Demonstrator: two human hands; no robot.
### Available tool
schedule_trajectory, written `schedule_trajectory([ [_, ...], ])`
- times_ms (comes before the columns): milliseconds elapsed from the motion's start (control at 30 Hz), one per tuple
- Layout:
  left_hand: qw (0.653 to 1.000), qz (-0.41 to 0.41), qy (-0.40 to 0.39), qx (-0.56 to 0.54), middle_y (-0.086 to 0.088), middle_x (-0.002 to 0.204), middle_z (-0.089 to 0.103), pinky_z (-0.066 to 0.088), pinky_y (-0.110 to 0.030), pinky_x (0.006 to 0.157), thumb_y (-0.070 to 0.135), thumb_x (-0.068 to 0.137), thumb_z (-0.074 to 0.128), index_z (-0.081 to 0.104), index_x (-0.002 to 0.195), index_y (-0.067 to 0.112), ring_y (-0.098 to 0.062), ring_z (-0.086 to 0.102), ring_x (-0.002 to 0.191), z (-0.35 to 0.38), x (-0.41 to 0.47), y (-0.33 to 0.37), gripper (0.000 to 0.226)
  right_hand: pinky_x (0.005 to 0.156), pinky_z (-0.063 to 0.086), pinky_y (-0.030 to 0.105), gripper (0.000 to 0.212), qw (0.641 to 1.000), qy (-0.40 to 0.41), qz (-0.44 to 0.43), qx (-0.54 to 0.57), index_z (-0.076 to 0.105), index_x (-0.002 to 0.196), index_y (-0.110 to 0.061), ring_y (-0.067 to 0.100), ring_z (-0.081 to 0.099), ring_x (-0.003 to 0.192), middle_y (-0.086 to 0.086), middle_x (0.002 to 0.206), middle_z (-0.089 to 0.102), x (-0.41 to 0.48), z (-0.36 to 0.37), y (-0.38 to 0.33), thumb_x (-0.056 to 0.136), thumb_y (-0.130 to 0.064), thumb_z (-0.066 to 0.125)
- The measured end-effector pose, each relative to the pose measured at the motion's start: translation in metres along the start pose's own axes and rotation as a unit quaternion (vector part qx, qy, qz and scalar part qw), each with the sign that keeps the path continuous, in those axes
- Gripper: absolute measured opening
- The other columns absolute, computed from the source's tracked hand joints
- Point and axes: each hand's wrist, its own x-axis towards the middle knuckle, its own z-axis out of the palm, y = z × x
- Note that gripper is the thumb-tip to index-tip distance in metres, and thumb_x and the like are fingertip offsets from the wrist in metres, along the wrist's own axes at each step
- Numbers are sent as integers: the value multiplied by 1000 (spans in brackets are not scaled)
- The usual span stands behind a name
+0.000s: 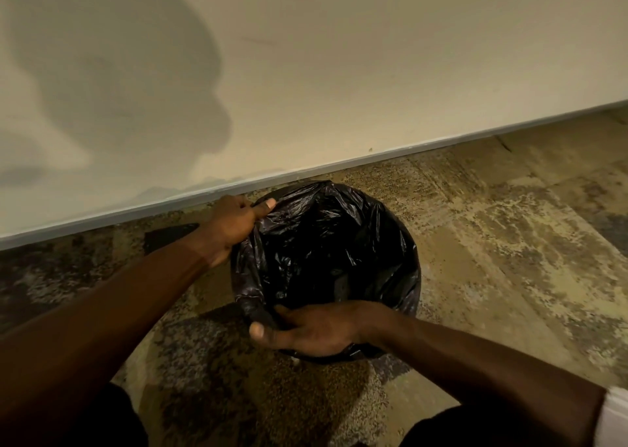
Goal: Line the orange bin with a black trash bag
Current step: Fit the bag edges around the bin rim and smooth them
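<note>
A black trash bag (326, 242) hangs open inside a round bin on the floor and is folded over its rim all the way around. The bag hides the bin itself, so no orange shows. My left hand (234, 225) grips the bag's edge at the far left of the rim, thumb on top. At the near side of the rim, my right hand (312, 331) holds the bag's edge, with fingers inside the opening and the thumb outside.
A pale wall (306, 72) with a grey baseboard (373, 156) runs just behind the bin. Mottled brown and grey carpet (509, 242) stretches to the right and in front. My dark-clothed knees fill the bottom corners of the view.
</note>
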Motion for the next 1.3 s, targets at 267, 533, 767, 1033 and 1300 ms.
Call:
schedule_trajectory([
  [267, 999, -5, -24, -21, -9, 84, 57, 38, -38, 79, 55, 84, 85, 61, 78, 5, -23, 52, 82, -3, 1, -4, 55, 103, 57, 47, 71, 943, 322, -20, 81, 49, 150, -23, 21, 68, 121, 7, 138, 68, -26, -12, 22, 101, -73, 37],
  [533, 998, -14, -54, -37, -4, 99, 59, 36, -40, 75, 68, 70, 88, 59, 88, 22, -24, 52, 87, -12, 0, -11, 57, 81, 50, 34, 21, 662, 725, 191, 15, 75, 111, -10, 30, 66, 103, 10, 110, 73, -66, 9, 107, 93, -21, 78],
  [767, 996, 27, -52, 69, 2, 60, 46, 30, -31, 64, 84, 58, 84, 55, 65, 23, -16, 45, 62, -18, -7, -7, 68, 58, 57, 30, 40, 613, 694, 263, 272, 70, 97, -23, 9, 70, 66, -7, 83, 74, -64, 47, 113, 88, -61, 75],
  [1033, 968, -183, -156, -73, -20, 112, 82, 64, -45, 88, 36, 72, 93, 75, 124, 4, -35, 81, 100, -23, -9, 1, 63, 63, 58, 35, 28, 524, 563, 72, 635, 72, 91, -8, 19, 72, 71, 1, 82, 79, -50, 53, 116, 98, -36, 73],
  [1300, 948, -225, -192, -122, -19, 126, 78, 61, -46, 96, 41, 71, 91, 72, 134, 8, -33, 78, 112, -26, -17, 5, 74, 94, 58, 54, 29, 436, 447, -42, 780, 80, 118, -14, 33, 74, 116, 15, 132, 74, -52, 52, 121, 96, -28, 69],
])
